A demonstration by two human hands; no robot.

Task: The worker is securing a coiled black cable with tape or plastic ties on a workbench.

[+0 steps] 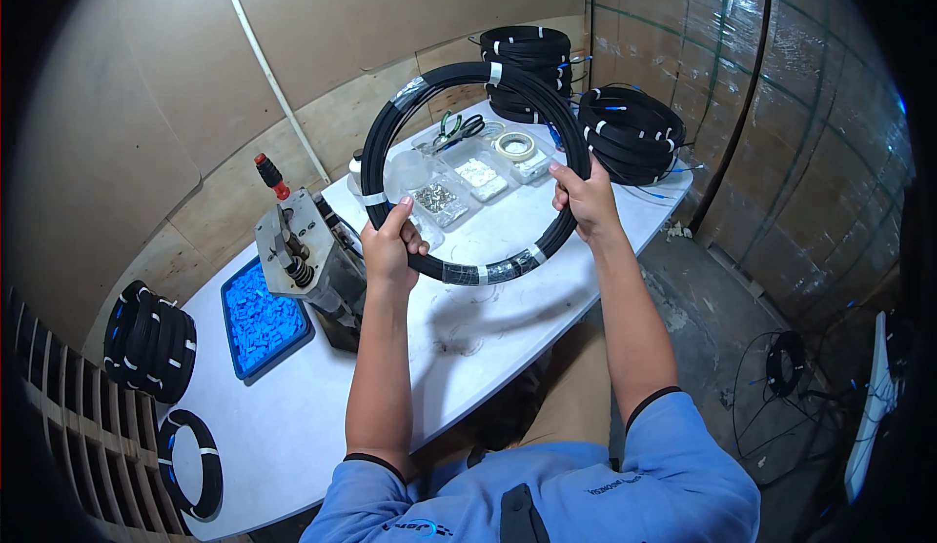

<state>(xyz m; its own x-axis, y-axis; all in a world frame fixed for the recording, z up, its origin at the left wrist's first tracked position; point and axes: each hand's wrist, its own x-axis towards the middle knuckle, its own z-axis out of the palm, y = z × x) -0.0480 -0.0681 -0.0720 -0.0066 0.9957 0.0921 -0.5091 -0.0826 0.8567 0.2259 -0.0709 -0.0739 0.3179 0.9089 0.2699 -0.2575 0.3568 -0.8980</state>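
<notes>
Above the white table, a black cable coil bound with white tape is held up, tilted, by both hands. The left hand has its grip closed around the lower left of the ring; the right hand has its grip closed around the right side. Beyond the coil, on the table, are scissors, a tape roll and clear boxes of small parts. To the left, a metal press stands beside a tray of blue pieces. Stacked coils stand at the far end.
</notes>
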